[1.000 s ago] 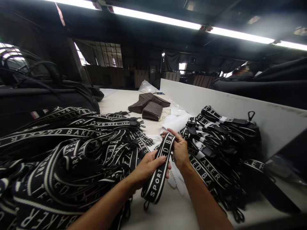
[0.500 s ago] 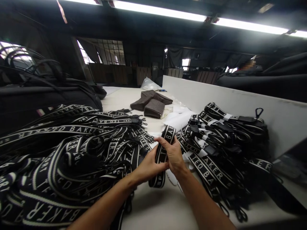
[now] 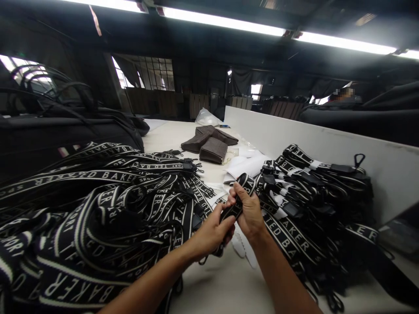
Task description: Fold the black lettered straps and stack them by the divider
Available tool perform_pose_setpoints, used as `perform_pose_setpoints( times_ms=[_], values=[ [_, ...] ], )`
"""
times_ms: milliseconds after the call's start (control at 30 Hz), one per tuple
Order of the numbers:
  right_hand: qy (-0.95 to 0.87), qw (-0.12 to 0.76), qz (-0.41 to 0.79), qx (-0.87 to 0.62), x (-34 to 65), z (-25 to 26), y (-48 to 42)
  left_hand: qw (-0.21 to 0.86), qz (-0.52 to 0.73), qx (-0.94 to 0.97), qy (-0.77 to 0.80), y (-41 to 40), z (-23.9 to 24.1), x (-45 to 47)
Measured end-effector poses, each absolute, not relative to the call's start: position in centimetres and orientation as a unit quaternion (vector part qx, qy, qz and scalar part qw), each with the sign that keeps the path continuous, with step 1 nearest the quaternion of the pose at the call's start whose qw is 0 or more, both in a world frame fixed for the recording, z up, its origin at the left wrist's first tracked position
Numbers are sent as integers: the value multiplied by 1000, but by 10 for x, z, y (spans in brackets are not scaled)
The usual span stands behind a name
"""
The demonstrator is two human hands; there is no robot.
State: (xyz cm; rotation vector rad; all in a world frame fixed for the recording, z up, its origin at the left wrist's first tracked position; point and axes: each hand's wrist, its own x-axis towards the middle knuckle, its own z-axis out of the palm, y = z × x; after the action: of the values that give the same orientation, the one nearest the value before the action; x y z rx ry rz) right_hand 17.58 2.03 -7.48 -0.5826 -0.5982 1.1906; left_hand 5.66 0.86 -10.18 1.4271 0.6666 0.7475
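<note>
Both my hands grip one folded black strap with white lettering over the white table. My right hand pinches the strap's upper fold, fingers closed around it. My left hand clasps the lower part, just below and left of the right. A big loose heap of the same lettered straps lies to the left. A pile of folded, bundled straps lies to the right, touching the white back wall.
Two brown quilted pouches lie further back on the table, with white paper sheets and a plastic bag nearby. Black bags are stacked at the left. A white partition runs along the right. A person sits far behind it.
The strap hung long and flat between my hands a second ago; it is now folded shorter and bunched tight, and both hands have drawn together closer to the right pile.
</note>
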Motion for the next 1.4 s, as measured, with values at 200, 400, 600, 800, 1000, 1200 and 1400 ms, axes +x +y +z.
perform_pose_setpoints(
  times_ms=[200, 400, 600, 800, 1000, 1200, 1400],
  values=[
    [-266, 792, 440, -330, 160, -90, 25, 516, 378, 681, 356, 21, -117, 56],
    [-322, 737, 471, -363, 162, -98, 26, 621, 391, 608, 302, 31, -114, 57],
    [-406, 689, 526, -291, 200, -89, 35, 579, 472, 587, 312, 45, -87, 35],
    [-558, 572, 257, -543, 221, -119, 62, 545, 638, 436, 325, 66, -67, 7],
    [-600, 381, 97, -697, 203, -148, 83, 577, 587, 453, 343, 56, -78, 18],
    [-626, 297, 99, -715, 204, -153, 86, 562, 597, 451, 352, 55, -81, 20],
    [-668, 266, 169, -675, 218, -142, 63, 560, 611, 429, 359, 59, -83, 18]
  ],
)
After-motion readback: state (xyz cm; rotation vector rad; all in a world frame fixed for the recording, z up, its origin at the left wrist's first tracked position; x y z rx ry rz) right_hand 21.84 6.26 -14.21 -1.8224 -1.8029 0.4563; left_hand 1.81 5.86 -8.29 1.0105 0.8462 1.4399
